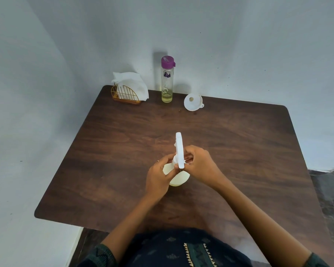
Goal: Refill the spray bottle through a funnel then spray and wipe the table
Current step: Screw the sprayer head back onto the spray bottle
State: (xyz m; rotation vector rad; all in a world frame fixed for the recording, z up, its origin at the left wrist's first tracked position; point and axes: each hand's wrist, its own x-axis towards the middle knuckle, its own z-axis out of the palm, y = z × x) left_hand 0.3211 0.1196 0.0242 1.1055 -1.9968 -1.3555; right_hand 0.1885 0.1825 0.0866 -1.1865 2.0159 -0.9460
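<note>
So this looks like right at the start. The spray bottle (176, 177) stands mid-table (108, 151), and both hands are on it: the left hand (159, 175) grips the neck, the right hand (198, 164) pinches around the white trigger head (180, 150), probably unscrewing it. The funnel (193, 102) lies unused at the back, beside the purple-capped refill bottle (167, 79), which has only a little yellowish liquid in the bottom. The napkins (130, 83) sit in their holder. Pouring, spraying and wiping all seem left to do.
</note>
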